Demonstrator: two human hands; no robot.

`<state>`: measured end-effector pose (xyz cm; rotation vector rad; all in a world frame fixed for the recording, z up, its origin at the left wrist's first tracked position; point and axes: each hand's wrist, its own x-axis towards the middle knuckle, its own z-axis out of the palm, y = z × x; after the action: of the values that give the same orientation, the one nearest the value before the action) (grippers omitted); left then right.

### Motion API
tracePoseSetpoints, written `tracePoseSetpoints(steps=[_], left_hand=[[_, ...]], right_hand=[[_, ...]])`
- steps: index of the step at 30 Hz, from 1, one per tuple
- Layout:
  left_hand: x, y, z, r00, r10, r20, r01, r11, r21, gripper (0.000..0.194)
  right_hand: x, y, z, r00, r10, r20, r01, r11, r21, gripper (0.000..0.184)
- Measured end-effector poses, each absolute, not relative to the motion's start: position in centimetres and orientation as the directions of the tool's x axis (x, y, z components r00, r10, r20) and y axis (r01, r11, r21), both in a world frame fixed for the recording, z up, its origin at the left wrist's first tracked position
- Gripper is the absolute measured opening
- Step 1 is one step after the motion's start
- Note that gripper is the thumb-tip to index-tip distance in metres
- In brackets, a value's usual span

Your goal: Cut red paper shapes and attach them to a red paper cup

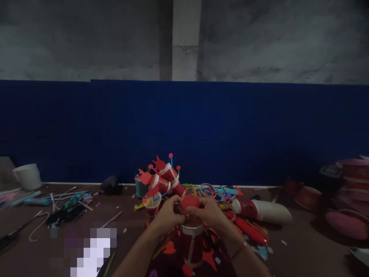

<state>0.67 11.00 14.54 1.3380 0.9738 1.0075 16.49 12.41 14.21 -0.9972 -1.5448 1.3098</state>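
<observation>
While my left hand (170, 212) and right hand (210, 212) pinch a red disc (190, 201), the cluttered table (131, 236) fronts a blue partition (184, 127). Cup (193, 244) print: too blurred to read.

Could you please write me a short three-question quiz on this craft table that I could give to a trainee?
1. Multiple choice: What colour is the round piece held in the right hand?
a) green
b) red
c) white

2. True or false: The long white cylinder, to the right of the hand, lies on its side.

3. Fill in the missing word: The large panel behind the table is ____.

Key: 1. b; 2. true; 3. blue
</observation>
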Motion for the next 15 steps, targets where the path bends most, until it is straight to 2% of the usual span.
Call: tracePoseSetpoints(steps=[3, 8, 15], left_hand=[[0.4, 10.8, 14.9, 0.341, 0.94, 0.008, -0.061, 0.014, 0.998, 0.032], [0.3, 10.8, 15.0, 0.367, 0.93, 0.004, -0.068, 0.023, 0.997, 0.036], [0.3, 11.5, 13.7, 0.362, 0.932, -0.007, -0.086, 0.04, 0.995, 0.032]], right_hand=[[16.7, 12.3, 14.5, -0.357, 0.933, 0.044, 0.009, 0.051, -0.999, 0.033], [16.8, 12.0, 14.9, -0.39, 0.92, 0.029, 0.011, 0.037, -0.999, 0.027], [16.0, 11.3, 15.6, -0.347, 0.932, 0.102, -0.012, 0.104, -0.994, 0.028]])
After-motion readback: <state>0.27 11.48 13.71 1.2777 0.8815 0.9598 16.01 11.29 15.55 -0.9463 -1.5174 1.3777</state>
